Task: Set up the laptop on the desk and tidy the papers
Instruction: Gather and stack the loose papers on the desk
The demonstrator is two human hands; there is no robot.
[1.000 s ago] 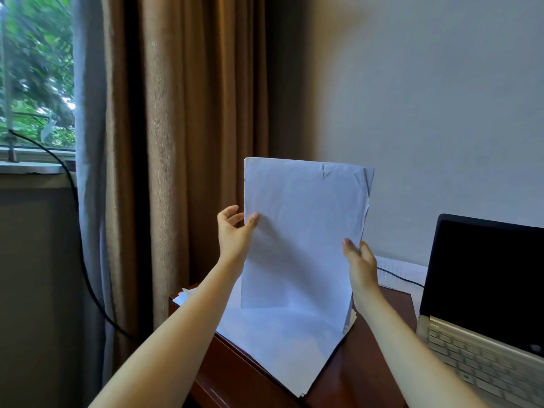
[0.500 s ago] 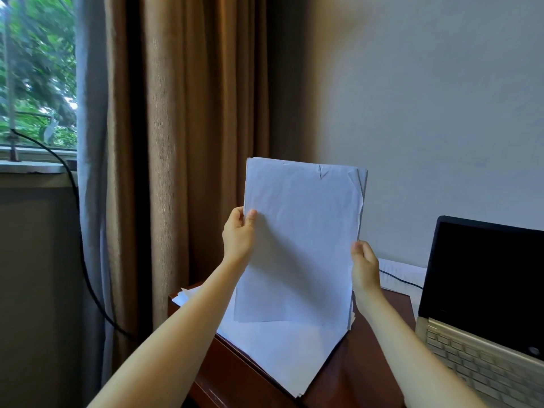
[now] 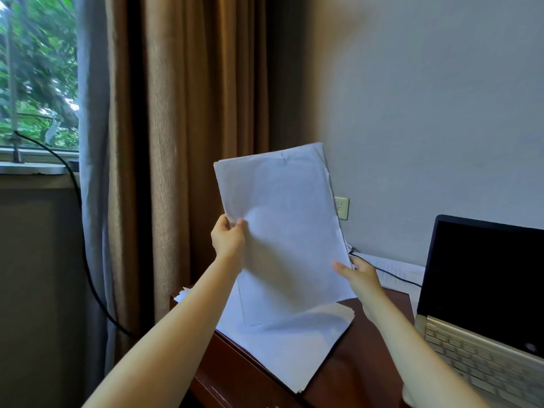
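Note:
A stack of white papers (image 3: 282,225) is held up in the air above the desk, tilted with its top leaning left. My left hand (image 3: 228,240) pinches its left edge, thumb in front. My right hand (image 3: 357,275) grips its lower right corner. More white sheets (image 3: 288,346) lie flat on the dark wooden desk (image 3: 353,375) beneath, hanging over the desk's left edge. The open laptop (image 3: 482,293) stands at the right with a black screen and a pale keyboard.
A black cable (image 3: 388,273) runs across the back of the desk toward the laptop, over another sheet (image 3: 397,269) by the wall. A wall socket (image 3: 342,207) sits behind the papers. Brown curtains (image 3: 188,128) and a window (image 3: 38,78) are at the left.
The held stack has tipped, its top now leaning left. My right hand has slid down to the lower right corner, and the wall socket has come into sight.

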